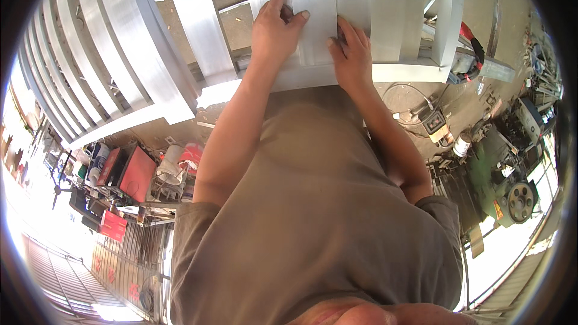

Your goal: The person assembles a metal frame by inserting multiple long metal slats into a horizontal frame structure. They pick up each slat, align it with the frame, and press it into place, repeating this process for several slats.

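Observation:
A frame of silvery metal slats (194, 21) lies before me at the top of the view. My left hand (277, 33) rests on a broad slat (313, 0), index finger stretched forward and thumb spread to the right; its other fingers are mostly hidden. To the right, my right hand (352, 51) touches the same metal near a lengthwise seam, its fingers slightly bent and the thumb apart. Both wrists cross the near rail (403, 73) of the frame. Neither hand shows a tool or loose piece in it.
More slats in a row (102, 36) curve away at the left. A red and black cable or strap (472, 42) hangs by the frame's right end. A red box-like case (137, 173) stands lower left. Green machinery (490, 174) with a wheel (520, 201) stands lower right.

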`<state>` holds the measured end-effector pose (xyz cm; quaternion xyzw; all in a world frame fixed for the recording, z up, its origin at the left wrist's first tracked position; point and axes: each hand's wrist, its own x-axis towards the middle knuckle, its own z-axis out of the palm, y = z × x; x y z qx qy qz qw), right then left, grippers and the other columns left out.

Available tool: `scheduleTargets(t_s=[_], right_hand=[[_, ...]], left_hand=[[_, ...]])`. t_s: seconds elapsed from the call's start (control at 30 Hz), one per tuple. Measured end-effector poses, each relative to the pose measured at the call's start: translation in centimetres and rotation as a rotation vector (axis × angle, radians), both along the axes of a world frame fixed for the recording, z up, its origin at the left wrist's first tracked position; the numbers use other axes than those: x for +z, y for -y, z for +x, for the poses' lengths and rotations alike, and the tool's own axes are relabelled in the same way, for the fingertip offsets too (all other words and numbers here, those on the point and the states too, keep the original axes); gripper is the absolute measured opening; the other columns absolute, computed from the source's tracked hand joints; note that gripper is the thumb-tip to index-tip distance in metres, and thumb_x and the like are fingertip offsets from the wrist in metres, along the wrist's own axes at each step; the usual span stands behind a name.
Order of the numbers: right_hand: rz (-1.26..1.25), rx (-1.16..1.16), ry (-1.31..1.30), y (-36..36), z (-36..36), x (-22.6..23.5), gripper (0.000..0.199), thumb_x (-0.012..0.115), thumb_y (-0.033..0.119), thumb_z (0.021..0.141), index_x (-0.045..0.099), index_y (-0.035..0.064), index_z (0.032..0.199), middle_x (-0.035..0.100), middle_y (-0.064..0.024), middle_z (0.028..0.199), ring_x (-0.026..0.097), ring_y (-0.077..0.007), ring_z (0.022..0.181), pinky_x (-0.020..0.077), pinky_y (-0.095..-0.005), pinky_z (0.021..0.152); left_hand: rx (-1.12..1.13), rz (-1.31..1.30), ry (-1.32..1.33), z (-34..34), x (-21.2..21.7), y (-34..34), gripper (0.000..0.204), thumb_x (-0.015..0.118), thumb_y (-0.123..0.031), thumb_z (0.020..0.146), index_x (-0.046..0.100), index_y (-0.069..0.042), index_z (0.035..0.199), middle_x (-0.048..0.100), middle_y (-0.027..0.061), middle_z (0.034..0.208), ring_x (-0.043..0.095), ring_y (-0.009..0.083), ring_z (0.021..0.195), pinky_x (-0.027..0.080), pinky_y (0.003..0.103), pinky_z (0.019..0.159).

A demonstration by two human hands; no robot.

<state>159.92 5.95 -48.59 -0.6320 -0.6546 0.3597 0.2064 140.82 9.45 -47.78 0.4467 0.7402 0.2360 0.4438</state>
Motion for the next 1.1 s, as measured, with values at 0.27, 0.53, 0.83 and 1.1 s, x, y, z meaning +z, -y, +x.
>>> scheduleTargets(t_s=[0.27, 0.53, 0.83, 1.1], right_hand=[[-0.074, 0.010, -0.030, -0.7, 0.2, -1.1, 0.051, 0.075, 0.010, 0.097, 0.061, 0.0024, 0.146, 0.062, -0.0145, 0.135, 0.064, -0.0275, 0.123, 0.0551, -0.0369, 0.104], [-0.138, -0.022, -0.183, -0.5, 0.5, -1.7, 0.050, 0.069, 0.000, 0.100, 0.058, 0.0021, 0.149, 0.055, -0.0123, 0.143, 0.063, -0.0236, 0.128, 0.0549, -0.0350, 0.107], [-0.066, -0.114, -0.175, 2.6, -0.1, 5.5, 0.040, 0.068, 0.019, 0.102, 0.064, 0.0057, 0.140, 0.068, -0.0205, 0.131, 0.068, -0.0335, 0.116, 0.0559, -0.0416, 0.098], [-0.476, 0.350, -0.459, 1.3, -12.1, 13.3, 0.045, 0.064, 0.033, 0.106, 0.064, 0.0066, 0.142, 0.070, -0.0152, 0.136, 0.068, -0.0275, 0.121, 0.0537, -0.0402, 0.102]], left_hand=[[-0.057, 0.000, -0.039, -0.6, -0.2, -1.0, 0.080, 0.080, -0.031, 0.089, 0.050, -0.005, 0.158, 0.061, 0.0055, 0.089, 0.060, 0.0199, 0.082, 0.053, 0.036, 0.079], [-0.073, 0.064, -0.069, -0.6, -0.4, -0.6, 0.080, 0.079, -0.032, 0.090, 0.049, -0.005, 0.159, 0.063, 0.0061, 0.093, 0.062, 0.0214, 0.085, 0.054, 0.036, 0.081], [0.065, 0.172, -0.050, -1.9, 4.8, 3.2, 0.068, 0.075, -0.025, 0.096, 0.050, -0.005, 0.156, 0.071, 0.0132, 0.118, 0.068, 0.0264, 0.107, 0.054, 0.040, 0.097], [0.341, 0.151, -0.880, -14.6, 12.1, 14.3, 0.104, 0.086, -0.041, 0.082, 0.032, -0.007, 0.165, 0.043, 0.0280, 0.158, 0.049, 0.0486, 0.137, 0.042, 0.055, 0.116]])
